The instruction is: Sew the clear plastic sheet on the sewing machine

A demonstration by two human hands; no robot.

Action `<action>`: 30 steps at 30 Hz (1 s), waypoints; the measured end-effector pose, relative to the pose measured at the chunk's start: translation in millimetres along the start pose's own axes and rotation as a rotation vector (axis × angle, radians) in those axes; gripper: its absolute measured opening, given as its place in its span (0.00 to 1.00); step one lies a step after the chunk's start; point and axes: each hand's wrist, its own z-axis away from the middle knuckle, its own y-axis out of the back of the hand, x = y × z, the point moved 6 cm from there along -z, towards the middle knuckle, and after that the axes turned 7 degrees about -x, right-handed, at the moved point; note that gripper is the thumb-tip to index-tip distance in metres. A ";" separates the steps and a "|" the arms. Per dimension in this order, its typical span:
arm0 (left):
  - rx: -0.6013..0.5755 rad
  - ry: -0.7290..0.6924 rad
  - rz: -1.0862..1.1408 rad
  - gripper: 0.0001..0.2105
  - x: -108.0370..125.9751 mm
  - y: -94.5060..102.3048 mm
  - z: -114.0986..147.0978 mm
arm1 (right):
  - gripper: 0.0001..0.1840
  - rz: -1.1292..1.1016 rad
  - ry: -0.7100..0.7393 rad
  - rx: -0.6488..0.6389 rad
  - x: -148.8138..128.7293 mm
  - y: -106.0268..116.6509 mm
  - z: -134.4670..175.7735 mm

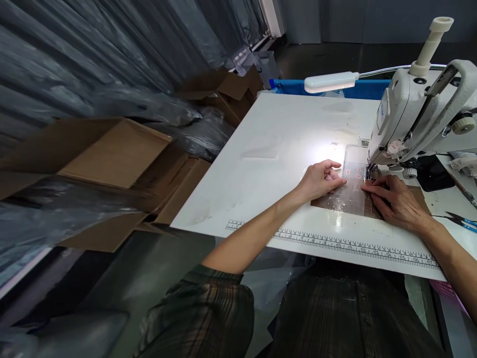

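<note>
A clear plastic sheet [354, 194] with small pink-red marks lies flat under the needle area of a white sewing machine [395, 119]. My left hand [321, 178] is closed, its thumb and fingertips pinching at the sheet's left edge. On the other side, my right hand [398, 203] has its thumb and forefinger together on the sheet just in front of the presser foot [368, 172]. Beneath the sheet, a brown patch [328, 202] shows on the table. Fine detail between the fingertips is too small to make out.
The white table [231, 194] carries a printed ruler [335, 244] along its front edge. Blue-handled scissors [464, 221] and a dark phone-like object [434, 173] lie at the right. A lamp [331, 82] hangs behind. Open cardboard boxes [115, 154] stand to the left.
</note>
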 end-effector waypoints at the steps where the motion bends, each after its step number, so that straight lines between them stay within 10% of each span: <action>1: -0.002 0.013 0.016 0.20 0.4 0.4 0.0 | 0.20 0.001 -0.001 -0.003 0.0 -0.3 -0.1; 19: -0.025 0.024 0.015 0.21 -0.4 0.3 -1.3 | 0.21 -0.141 -0.115 0.028 5.3 6.8 4.2; 30: -0.044 -0.060 0.001 0.20 -5.9 1.0 -2.3 | 0.19 0.012 0.078 -0.045 -9.4 10.3 6.0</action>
